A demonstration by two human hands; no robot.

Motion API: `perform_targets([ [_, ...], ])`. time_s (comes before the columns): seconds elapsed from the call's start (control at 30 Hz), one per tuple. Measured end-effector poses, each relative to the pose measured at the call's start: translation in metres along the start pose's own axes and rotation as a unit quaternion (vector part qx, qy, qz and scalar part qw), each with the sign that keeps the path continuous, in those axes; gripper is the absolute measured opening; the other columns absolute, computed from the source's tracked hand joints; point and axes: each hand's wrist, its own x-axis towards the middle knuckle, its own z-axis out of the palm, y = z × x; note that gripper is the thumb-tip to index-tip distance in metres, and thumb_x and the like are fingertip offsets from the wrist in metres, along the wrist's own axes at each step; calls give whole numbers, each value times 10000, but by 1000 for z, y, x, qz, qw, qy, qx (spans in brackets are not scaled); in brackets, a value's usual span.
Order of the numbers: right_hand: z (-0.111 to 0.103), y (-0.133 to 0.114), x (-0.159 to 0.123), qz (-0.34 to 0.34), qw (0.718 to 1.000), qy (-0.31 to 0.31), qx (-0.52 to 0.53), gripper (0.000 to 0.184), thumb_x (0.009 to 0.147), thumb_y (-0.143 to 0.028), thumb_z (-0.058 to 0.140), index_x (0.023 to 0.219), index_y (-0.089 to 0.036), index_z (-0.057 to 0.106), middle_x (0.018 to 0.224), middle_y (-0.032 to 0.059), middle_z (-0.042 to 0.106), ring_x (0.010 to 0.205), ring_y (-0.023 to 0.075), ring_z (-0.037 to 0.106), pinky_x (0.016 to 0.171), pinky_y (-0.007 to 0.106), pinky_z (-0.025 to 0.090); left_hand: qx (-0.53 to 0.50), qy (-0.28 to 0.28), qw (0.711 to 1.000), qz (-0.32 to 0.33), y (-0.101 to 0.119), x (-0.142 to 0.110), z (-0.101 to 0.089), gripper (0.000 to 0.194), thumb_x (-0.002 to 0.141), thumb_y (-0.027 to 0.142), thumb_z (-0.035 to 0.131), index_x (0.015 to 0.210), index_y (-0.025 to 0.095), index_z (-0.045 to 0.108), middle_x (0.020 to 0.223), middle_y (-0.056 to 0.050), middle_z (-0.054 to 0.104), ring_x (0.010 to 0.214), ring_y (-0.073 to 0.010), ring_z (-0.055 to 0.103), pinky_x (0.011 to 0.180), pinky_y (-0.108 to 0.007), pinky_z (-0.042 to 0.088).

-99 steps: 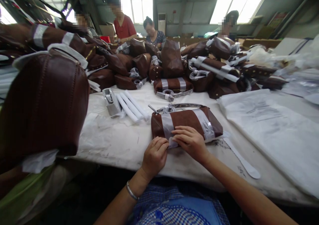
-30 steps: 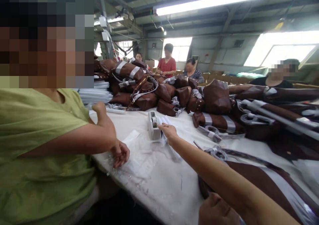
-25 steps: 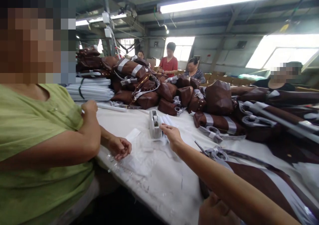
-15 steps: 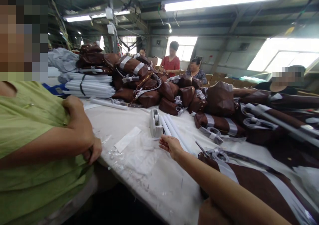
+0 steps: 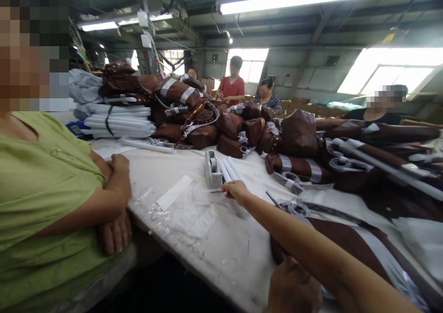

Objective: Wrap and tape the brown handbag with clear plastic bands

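My right hand (image 5: 235, 190) reaches across the white table (image 5: 221, 253) and sits just right of a white tape dispenser (image 5: 212, 170). Its fingers are pinched on a thin pale strip of tape (image 5: 217, 190) that runs from the dispenser's base. Low in the view, my left hand (image 5: 294, 287) lies curled on the near edge of a brown bag (image 5: 349, 243) banded with pale paper strips. Several white paper rolls (image 5: 231, 169) lie beside the dispenser.
A person in a green shirt (image 5: 41, 197) stands close at the left with arms folded, a hand (image 5: 114, 233) at the table edge. A white strip (image 5: 175, 193) and clear plastic sheets (image 5: 194, 216) lie nearby. Brown bags (image 5: 297, 140) pile up behind; other people work beyond.
My view swung left from the bag. My right hand went to the dispenser and has drawn back slightly towards me. The person in green pulled both hands off the table and folded their arms.
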Motion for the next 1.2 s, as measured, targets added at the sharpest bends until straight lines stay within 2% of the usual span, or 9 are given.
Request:
perform_targets([
  [0.1, -20, -3, -18, -60, 997, -15, -55, 179, 945, -306, 650, 927, -129, 664, 800, 4, 662, 600, 96, 584, 574, 236, 523, 13, 33, 999, -9, -5, -3, -1, 152, 892, 141, 578, 792, 218, 661, 717, -17, 685, 680, -163, 610, 610, -277, 555],
  [0.2, -64, -6, -53, -126, 985, -48, -107, 108, 846, -266, 736, 840, -158, 738, 707, -10, 692, 551, 90, 548, 565, 209, 474, -30, -20, 999, -40, 2, -3, -21, 126, 898, 172, 601, 978, 221, 684, 927, -6, 735, 806, -178, 611, 694, -286, 570],
  [0.3, -127, -12, -101, -161, 968, -110, -159, 141, 727, -266, 822, 844, -194, 790, 764, -15, 739, 709, 127, 632, 692, 205, 477, -63, -56, 994, -67, 5, -1, -37, 248, 921, 178, 602, 1154, 238, 662, 1131, 3, 726, 931, -194, 599, 829, -316, 570],
  [0.43, -205, -13, -171, -256, 884, -235, -312, 252, 847, -381, 712, 940, -160, 790, 843, 32, 749, 762, 150, 651, 710, 223, 465, -93, -96, 984, -115, 2, 0, -41, 457, 925, 215, 616, 1373, 259, 536, 1145, -11, 725, 987, -207, 610, 870, -338, 561],
  [0.53, -236, -1, -210, -217, 859, -278, -370, 323, 898, -442, 648, 937, -151, 781, 791, 27, 731, 694, 131, 629, 632, 214, 432, -115, -110, 974, -162, 2, 4, -44, 652, 921, 249, 620, 1512, 257, 343, 1100, -11, 736, 977, -201, 635, 851, -339, 563],
  [0.63, -244, 17, -225, -196, 824, -299, -440, 276, 883, -423, 658, 864, -176, 780, 733, 7, 713, 621, 113, 591, 576, 220, 381, -131, -120, 966, -186, 2, 10, -49, 637, 952, 224, 547, 1534, 263, 291, 1125, -4, 736, 1012, -192, 646, 911, -347, 542],
  [0.97, -216, 35, -193, -295, 604, -255, -695, 105, 804, -281, 689, 818, -223, 775, 677, 31, 703, 546, 156, 533, 510, 300, 215, -106, -139, 961, -215, 4, 14, -49, 646, 972, 224, 507, 1553, 303, 235, 1111, 7, 741, 1016, -199, 658, 932, -364, 530],
  [1.1, -210, 30, -195, -333, 558, -253, -717, 129, 866, -236, 645, 918, -218, 761, 711, 35, 707, 540, 155, 532, 496, 299, 208, -83, -148, 963, -211, 6, 11, -48, 720, 919, 312, 622, 1542, 308, 262, 1106, -18, 719, 995, -211, 654, 889, -361, 546],
  [1.2, -207, 28, -194, -330, 552, -262, -719, 82, 854, -233, 678, 816, -203, 745, 668, 22, 691, 536, 149, 538, 493, 291, 221, -47, -142, 966, -209, 9, 8, -43, 766, 877, 381, 684, 1532, 287, 297, 1043, -36, 688, 929, -209, 653, 825, -337, 559],
])
